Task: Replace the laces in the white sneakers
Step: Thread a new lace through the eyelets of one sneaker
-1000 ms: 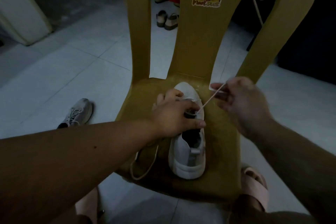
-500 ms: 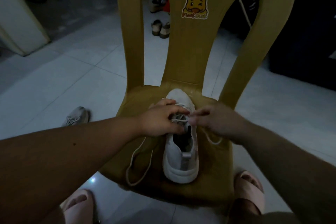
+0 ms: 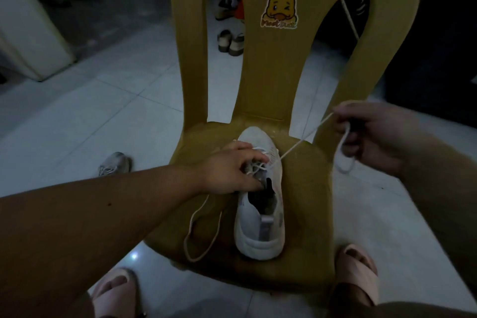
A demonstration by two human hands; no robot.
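**Lace pulled taut from the eyelets**

The right hand (image 3: 379, 137) pinches the lace (image 3: 299, 143) near its end. A slack loop hangs below the fingers, out past the right edge of the yellow plastic chair (image 3: 307, 201). From there the lace runs taut, down and left, to the eyelets of the white sneaker (image 3: 258, 230). The left hand (image 3: 229, 170) curls over the sneaker's tongue and pins it to the seat, toe toward the backrest.

The lace is light, soft and limp, so it is probably best gripped close to the tip. The sneaker looks light enough to slide unless held. Another loose lace length (image 3: 190, 221) lies on the seat, left of the sneaker.
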